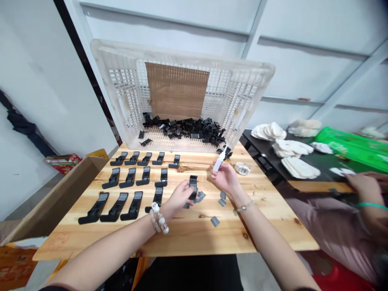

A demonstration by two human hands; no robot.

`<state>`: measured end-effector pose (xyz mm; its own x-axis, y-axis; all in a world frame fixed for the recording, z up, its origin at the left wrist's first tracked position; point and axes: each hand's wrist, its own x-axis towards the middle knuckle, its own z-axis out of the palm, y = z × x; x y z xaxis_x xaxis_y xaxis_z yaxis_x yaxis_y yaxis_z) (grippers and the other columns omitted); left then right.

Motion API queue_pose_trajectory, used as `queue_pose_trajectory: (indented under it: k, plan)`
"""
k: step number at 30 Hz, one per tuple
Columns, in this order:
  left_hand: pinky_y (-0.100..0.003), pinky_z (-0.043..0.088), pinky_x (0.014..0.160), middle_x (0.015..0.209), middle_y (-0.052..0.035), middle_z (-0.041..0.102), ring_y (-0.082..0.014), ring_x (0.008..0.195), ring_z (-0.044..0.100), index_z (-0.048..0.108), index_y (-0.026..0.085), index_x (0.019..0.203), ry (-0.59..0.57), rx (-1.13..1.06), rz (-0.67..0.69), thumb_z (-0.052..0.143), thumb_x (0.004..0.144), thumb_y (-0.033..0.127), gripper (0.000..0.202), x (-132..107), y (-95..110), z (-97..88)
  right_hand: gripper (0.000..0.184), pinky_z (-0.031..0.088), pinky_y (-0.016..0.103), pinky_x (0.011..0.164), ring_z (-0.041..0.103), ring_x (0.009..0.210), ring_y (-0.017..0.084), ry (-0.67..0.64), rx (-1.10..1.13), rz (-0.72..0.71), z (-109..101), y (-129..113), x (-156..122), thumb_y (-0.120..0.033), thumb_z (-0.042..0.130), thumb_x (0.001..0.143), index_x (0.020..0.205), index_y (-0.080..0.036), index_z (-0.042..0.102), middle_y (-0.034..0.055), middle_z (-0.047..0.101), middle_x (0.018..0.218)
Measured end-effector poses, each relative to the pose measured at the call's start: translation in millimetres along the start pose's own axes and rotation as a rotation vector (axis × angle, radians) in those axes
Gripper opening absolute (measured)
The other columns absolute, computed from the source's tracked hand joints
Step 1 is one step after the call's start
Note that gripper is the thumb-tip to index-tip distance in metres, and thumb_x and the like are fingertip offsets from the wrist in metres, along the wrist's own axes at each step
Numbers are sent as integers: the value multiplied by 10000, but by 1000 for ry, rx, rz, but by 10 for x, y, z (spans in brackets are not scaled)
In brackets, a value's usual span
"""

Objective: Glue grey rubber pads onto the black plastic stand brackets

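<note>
Over the middle of the table, my left hand grips a black plastic clip by its side, with the clip standing upright. To its right, my right hand is closed around a small white squeeze bottle, nozzle pointing up. Small grey pads lie scattered on the wood between and below the hands. Left of my left hand, several black clips with grey pads are laid out in three rows. A round white roll rests right of my right hand.
A white plastic basket lies on its side at the back, with a heap of black clips and a cardboard sheet inside. At right, a co-worker's hand is by a black table with white pads and a green basket.
</note>
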<state>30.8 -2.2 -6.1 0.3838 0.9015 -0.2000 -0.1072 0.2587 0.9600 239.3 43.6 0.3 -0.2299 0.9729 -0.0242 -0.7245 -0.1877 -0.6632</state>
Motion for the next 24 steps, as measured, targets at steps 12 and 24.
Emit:
queue_pose_trajectory:
  k: [12,24]
  plan:
    - [-197,461,500,786,-23,619,-151,716,625,505,174,874,-58,-7,-27,542,834,367,201,0,-35,-68,264,322,241,472,293,462,79,0,-15,-9,160,-10,-113,-196,560,646,910,-207,552,-21,476,692]
    - [-210,452,466,776,-28,613,-169,705,620,528,159,942,-26,-100,-115,654,724,503,426,43,-74,-58,515,414,231,584,539,753,142,174,-43,-224,55,-165,-100,-115,592,643,1137,-264,593,23,582,925]
